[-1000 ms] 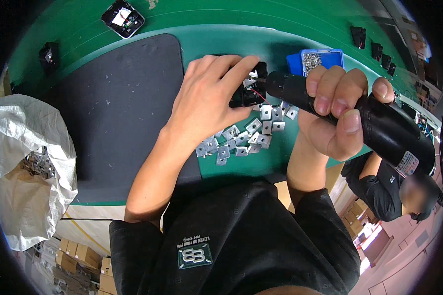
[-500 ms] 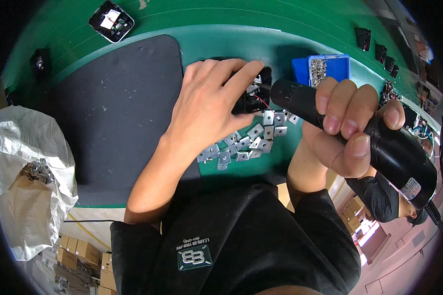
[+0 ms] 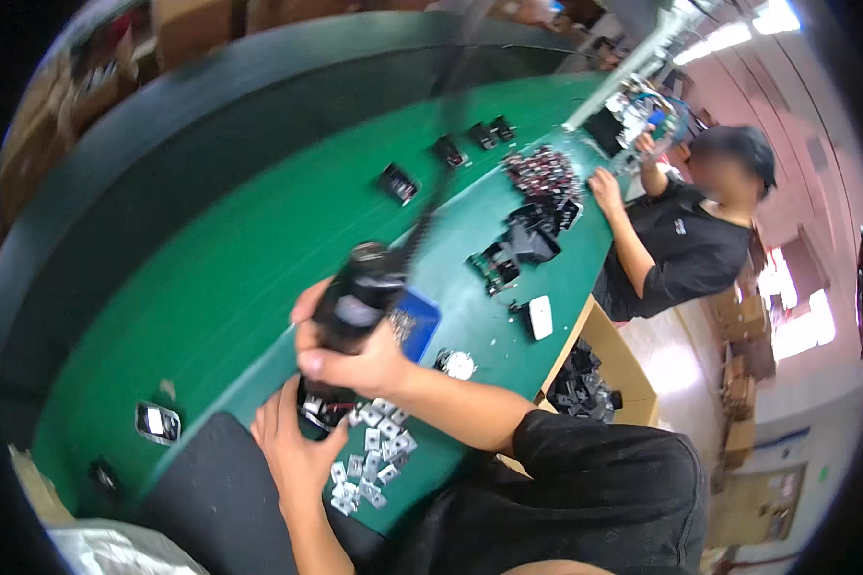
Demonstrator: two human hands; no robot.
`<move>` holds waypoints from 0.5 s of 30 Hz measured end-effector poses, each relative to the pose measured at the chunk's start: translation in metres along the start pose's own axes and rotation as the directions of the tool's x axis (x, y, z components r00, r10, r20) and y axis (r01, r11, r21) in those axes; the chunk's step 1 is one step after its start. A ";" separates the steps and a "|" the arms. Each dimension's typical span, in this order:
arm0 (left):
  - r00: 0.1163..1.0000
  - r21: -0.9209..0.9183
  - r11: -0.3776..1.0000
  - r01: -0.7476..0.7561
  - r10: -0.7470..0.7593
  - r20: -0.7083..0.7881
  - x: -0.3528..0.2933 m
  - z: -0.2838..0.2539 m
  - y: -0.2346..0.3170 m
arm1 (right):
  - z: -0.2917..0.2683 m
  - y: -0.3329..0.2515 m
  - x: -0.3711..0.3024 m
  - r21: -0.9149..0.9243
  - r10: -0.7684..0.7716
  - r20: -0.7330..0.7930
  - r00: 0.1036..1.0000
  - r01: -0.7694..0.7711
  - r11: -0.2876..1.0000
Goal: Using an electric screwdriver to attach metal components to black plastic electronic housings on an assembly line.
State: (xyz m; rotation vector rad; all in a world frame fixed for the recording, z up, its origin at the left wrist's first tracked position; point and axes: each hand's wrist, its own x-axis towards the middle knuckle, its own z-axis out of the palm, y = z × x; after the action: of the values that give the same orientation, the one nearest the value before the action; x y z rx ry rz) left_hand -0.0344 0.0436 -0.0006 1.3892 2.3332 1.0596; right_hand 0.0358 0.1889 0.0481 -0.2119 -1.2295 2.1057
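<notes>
My right hand (image 3: pixel 355 359) is wrapped around a black electric screwdriver (image 3: pixel 353 302), which stands upright with its cord rising from the top. Its lower end is over a small black plastic housing (image 3: pixel 324 410); whether the tip touches a screw is hidden. My left hand (image 3: pixel 292 441) grips that housing from the left, fingers and thumb around its sides, and a bit of red wire shows inside. Beside the housing lie several square metal plates with holes (image 3: pixel 379 455). Partly behind my right hand, a blue bin (image 3: pixel 422 335) holds small screws.
A dark mat (image 3: pixel 206 479) lies at lower left. Black housings (image 3: pixel 398 182) and an opened device (image 3: pixel 158 422) sit on the green belt. Farther right are a parts heap (image 3: pixel 544 172), a white-faced part (image 3: pixel 541 318), a carton (image 3: pixel 633 374) and a co-worker (image 3: pixel 686 235) at the table.
The view has swung to the right, bringing the co-worker and more of the table into sight. My right hand has turned the screwdriver from a sideways tilt to upright over the housing.
</notes>
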 end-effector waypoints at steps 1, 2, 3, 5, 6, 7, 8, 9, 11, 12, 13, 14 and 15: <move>1.000 0.009 1.000 -0.017 0.017 -0.012 -0.004 0.002 0.002 | 0.002 -0.002 0.000 -0.011 0.024 -0.001 1.000 -0.024 1.000; 0.999 0.022 0.999 -0.039 0.039 -0.029 -0.006 0.004 0.001 | 0.003 -0.003 0.005 -0.019 0.041 0.002 0.999 -0.040 0.999; 0.999 0.001 1.000 -0.025 0.025 -0.030 -0.009 0.006 -0.003 | 0.005 -0.001 0.009 -0.010 0.061 0.044 0.997 -0.060 0.998; 0.998 -0.023 0.999 -0.046 0.045 -0.041 -0.014 0.010 -0.017 | 0.012 0.009 0.014 0.020 0.055 0.065 0.996 -0.057 0.998; 0.995 -0.027 0.998 -0.060 0.058 -0.076 -0.018 0.012 -0.021 | 0.018 0.014 0.019 0.044 0.046 0.073 0.996 -0.049 0.998; 0.996 -0.085 0.995 -0.042 0.034 -0.086 -0.018 0.014 -0.019 | 0.020 0.015 0.022 0.000 0.032 0.082 0.996 -0.032 0.999; 0.996 -0.145 0.989 -0.016 0.003 -0.087 -0.018 0.017 -0.017 | 0.022 0.014 0.025 -0.043 0.026 0.085 0.996 -0.022 0.999; 0.998 -0.100 0.994 -0.046 0.040 -0.056 -0.008 0.013 0.006 | 0.019 0.009 0.026 -0.160 -0.017 0.087 0.996 0.031 0.987; 0.998 -0.047 0.999 0.021 -0.023 -0.052 -0.004 0.010 0.029 | 0.017 0.010 0.028 -0.279 -0.097 0.127 0.987 0.129 0.951; 0.997 0.006 0.999 0.032 -0.031 -0.066 -0.009 0.013 0.017 | 0.019 0.015 0.029 -0.283 -0.137 0.165 0.977 0.180 0.942; 0.995 0.153 0.988 0.009 0.006 -0.099 -0.013 0.018 0.001 | 0.023 0.014 0.027 -0.240 -0.103 0.196 0.975 0.150 0.959; 0.993 0.081 0.992 0.102 -0.096 -0.072 -0.012 0.017 0.008 | 0.025 0.009 0.027 -0.193 -0.064 0.229 0.971 0.110 0.975; 0.986 0.036 0.989 0.141 -0.137 -0.099 -0.017 0.021 -0.015 | 0.025 -0.008 0.025 -0.315 -0.029 0.340 0.940 0.143 0.938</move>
State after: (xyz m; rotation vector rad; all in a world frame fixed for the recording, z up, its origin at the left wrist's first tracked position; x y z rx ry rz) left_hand -0.0246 0.0343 -0.0287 1.1936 2.4939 1.0643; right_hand 0.0096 0.1899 0.0727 0.0533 -1.7662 1.8927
